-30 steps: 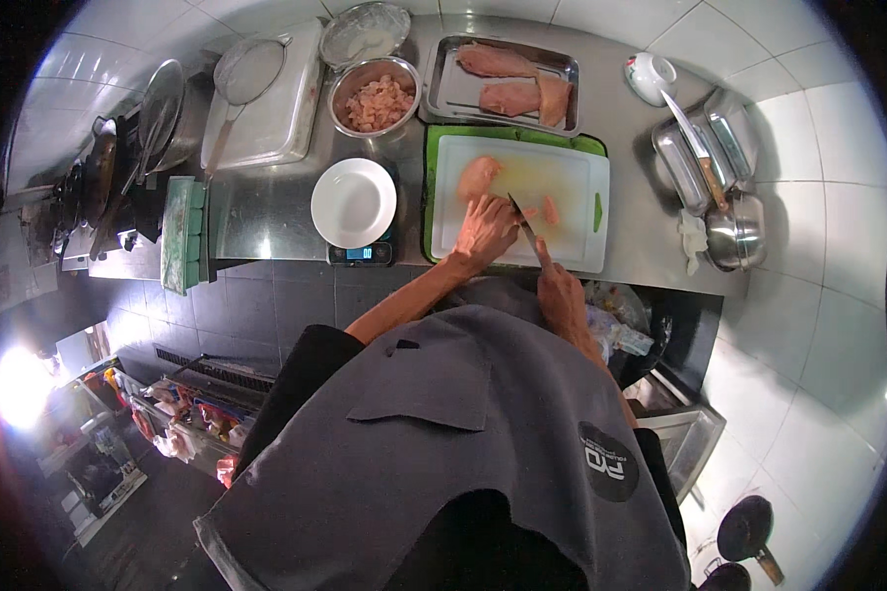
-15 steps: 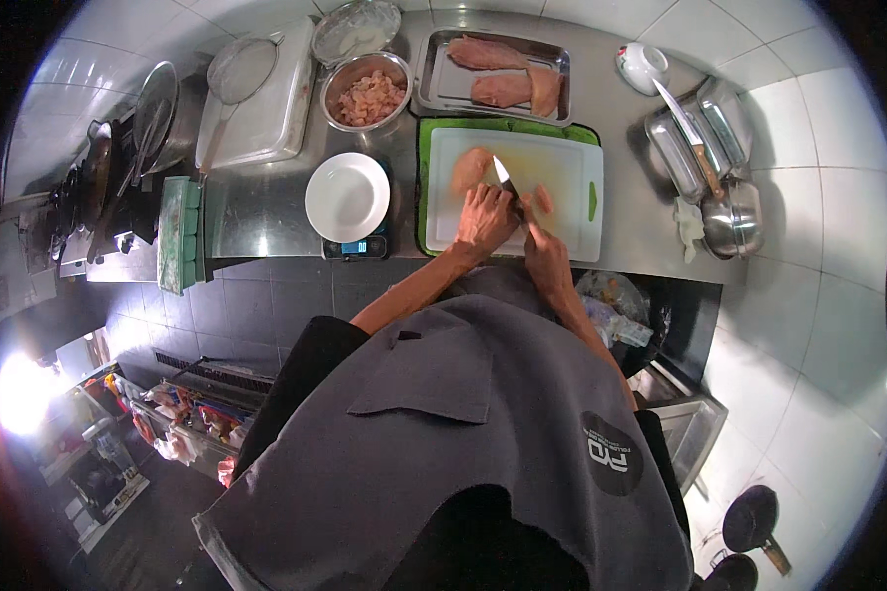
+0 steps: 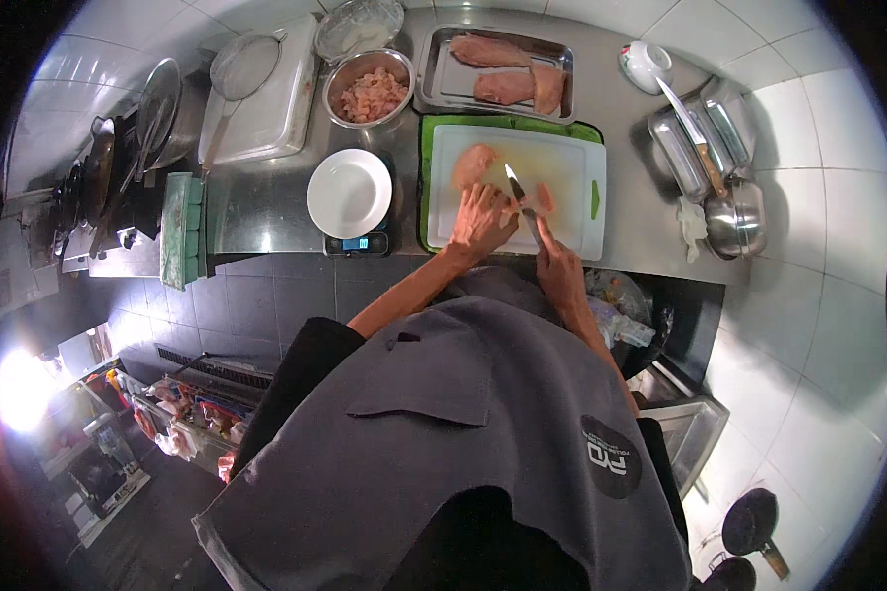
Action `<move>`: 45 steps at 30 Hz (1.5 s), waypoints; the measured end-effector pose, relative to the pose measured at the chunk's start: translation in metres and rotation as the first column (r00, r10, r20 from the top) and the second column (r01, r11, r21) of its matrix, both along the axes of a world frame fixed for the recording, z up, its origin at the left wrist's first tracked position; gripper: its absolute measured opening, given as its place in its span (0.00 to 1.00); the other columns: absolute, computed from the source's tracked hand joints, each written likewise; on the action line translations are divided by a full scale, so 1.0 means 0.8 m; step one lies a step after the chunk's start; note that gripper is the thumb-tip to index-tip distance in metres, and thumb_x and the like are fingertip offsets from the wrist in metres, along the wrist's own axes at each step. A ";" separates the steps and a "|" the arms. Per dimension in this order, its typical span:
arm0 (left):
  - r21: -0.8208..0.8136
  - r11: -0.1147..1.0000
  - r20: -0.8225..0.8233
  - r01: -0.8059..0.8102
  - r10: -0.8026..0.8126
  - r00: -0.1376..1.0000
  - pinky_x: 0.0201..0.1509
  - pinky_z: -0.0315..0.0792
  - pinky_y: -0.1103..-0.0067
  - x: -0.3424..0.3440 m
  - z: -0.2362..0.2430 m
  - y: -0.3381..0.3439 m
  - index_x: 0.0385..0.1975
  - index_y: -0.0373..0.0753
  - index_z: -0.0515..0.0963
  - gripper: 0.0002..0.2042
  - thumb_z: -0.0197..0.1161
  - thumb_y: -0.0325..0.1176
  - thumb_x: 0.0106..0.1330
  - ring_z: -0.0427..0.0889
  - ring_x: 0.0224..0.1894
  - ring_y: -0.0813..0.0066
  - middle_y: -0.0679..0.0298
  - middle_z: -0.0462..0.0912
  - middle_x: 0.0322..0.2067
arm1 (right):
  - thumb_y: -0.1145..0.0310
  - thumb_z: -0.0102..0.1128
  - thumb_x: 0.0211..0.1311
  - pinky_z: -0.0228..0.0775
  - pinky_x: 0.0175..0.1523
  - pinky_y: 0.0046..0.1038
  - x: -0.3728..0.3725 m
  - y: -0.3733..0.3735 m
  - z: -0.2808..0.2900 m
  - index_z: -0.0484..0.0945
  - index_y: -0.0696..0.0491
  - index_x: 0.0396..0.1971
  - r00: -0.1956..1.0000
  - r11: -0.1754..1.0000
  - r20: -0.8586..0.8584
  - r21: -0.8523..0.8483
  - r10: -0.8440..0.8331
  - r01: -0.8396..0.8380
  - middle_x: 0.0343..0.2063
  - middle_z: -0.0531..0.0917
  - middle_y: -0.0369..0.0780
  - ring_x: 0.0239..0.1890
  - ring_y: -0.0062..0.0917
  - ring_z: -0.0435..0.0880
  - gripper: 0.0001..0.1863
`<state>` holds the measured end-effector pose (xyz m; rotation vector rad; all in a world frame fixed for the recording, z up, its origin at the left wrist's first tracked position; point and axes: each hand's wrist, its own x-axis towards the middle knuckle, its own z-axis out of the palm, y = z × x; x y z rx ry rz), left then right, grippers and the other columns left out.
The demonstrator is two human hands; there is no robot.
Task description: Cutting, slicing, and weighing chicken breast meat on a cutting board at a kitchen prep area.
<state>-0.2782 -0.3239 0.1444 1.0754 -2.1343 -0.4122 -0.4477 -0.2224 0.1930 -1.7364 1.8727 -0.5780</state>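
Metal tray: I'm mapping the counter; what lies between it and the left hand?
In the head view, a lump of raw meat on the white board, then some green mat, lie between the left hand and the metal tray.

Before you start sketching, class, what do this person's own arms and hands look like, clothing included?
The left hand and right hand wear no gloves; both forearms are bare below black sleeves. A grey apron with a dark round patch covers the torso.

Left grip (image 3: 479, 225) is held palm-down, fingers (image 3: 477, 197) bent; right grip (image 3: 558, 268) is curled closed; forearms (image 3: 409, 294) are extended forward.
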 end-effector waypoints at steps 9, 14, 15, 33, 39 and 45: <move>0.177 0.983 0.181 0.039 -0.072 0.981 0.54 0.64 0.62 0.007 -0.011 0.003 0.39 0.41 0.77 0.13 0.65 0.33 0.52 0.71 0.47 0.58 0.58 0.74 0.38 | 0.77 0.51 0.65 0.76 0.39 0.47 -0.003 0.013 0.002 0.58 0.46 0.72 0.997 0.993 -0.063 0.105 0.055 -0.048 0.33 0.83 0.54 0.33 0.49 0.84 0.35; 0.103 0.995 0.128 -0.007 -0.007 0.992 0.54 0.66 0.63 0.004 0.005 0.004 0.41 0.39 0.75 0.17 0.67 0.32 0.52 0.74 0.49 0.58 0.61 0.76 0.41 | 0.77 0.51 0.64 0.76 0.40 0.48 -0.003 0.017 0.001 0.58 0.46 0.72 0.999 0.999 -0.030 -0.035 0.014 -0.016 0.34 0.83 0.54 0.34 0.50 0.84 0.34; 0.105 0.994 0.129 -0.008 -0.006 0.992 0.54 0.66 0.63 0.003 0.003 0.003 0.41 0.39 0.75 0.17 0.67 0.32 0.52 0.74 0.49 0.58 0.61 0.76 0.41 | 0.77 0.51 0.64 0.76 0.40 0.48 -0.003 0.017 0.001 0.58 0.46 0.72 0.999 0.999 -0.029 -0.034 0.015 -0.016 0.34 0.83 0.54 0.34 0.50 0.84 0.34; 0.030 0.999 0.148 0.040 -0.044 0.988 0.51 0.65 0.66 -0.009 -0.014 -0.005 0.39 0.41 0.75 0.14 0.66 0.29 0.51 0.74 0.47 0.61 0.61 0.76 0.41 | 0.79 0.50 0.60 0.79 0.43 0.43 0.017 -0.049 -0.029 0.57 0.47 0.73 0.993 0.995 -0.099 -0.063 0.068 -0.075 0.37 0.83 0.52 0.36 0.47 0.85 0.38; 0.051 0.999 0.098 -0.014 0.009 0.995 0.52 0.64 0.62 -0.003 0.008 -0.006 0.42 0.38 0.74 0.17 0.66 0.29 0.51 0.72 0.48 0.56 0.56 0.73 0.43 | 0.80 0.45 0.63 0.73 0.56 0.43 0.002 -0.040 0.006 0.56 0.49 0.72 0.993 0.997 0.117 -0.082 0.016 -0.007 0.56 0.77 0.55 0.55 0.47 0.79 0.36; 0.006 1.000 0.068 0.018 -0.018 0.998 0.53 0.65 0.64 -0.011 -0.010 -0.009 0.41 0.41 0.76 0.16 0.68 0.31 0.52 0.73 0.50 0.62 0.62 0.75 0.43 | 0.78 0.50 0.63 0.72 0.39 0.47 -0.008 -0.018 0.001 0.55 0.44 0.74 1.000 1.000 0.006 0.022 0.000 0.000 0.36 0.82 0.55 0.33 0.52 0.82 0.37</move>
